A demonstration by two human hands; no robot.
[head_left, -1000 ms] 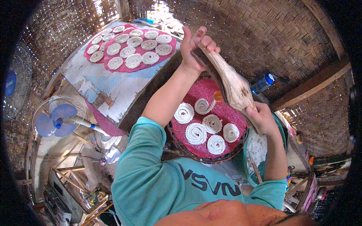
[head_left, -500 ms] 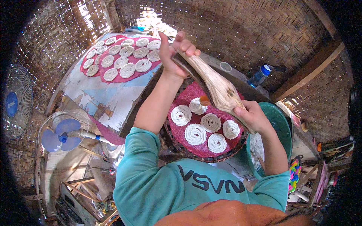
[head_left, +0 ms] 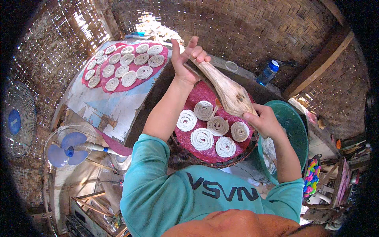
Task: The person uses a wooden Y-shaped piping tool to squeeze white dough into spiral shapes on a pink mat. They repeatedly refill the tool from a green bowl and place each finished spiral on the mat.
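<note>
A long pale wooden tool [head_left: 223,85], which looks like a two-armed hand press with a dark slit along its side, slants above a round basket [head_left: 215,163]. My left hand [head_left: 186,63] holds its narrow upper end, with the thumb and a finger raised. Around the wide lower end my right hand [head_left: 265,121] is closed. A short pale strand [head_left: 214,111] shows below the tool, above the coils. On the basket's red mat [head_left: 182,139] lie several white dough coils [head_left: 202,139]. The tool hides the far right part of the mat.
More coils dry on a red sheet [head_left: 130,86] upon a worn table [head_left: 85,98] at left. A green tub [head_left: 304,136] stands right of the basket. A blue bottle [head_left: 267,73] stands on the back ledge. Two fans [head_left: 70,151] are at far left.
A finger of my left hand has lifted and straightened. The pale strand now shows more clearly under the tool. The whole view has shifted slightly; both hands keep holding the tool.
</note>
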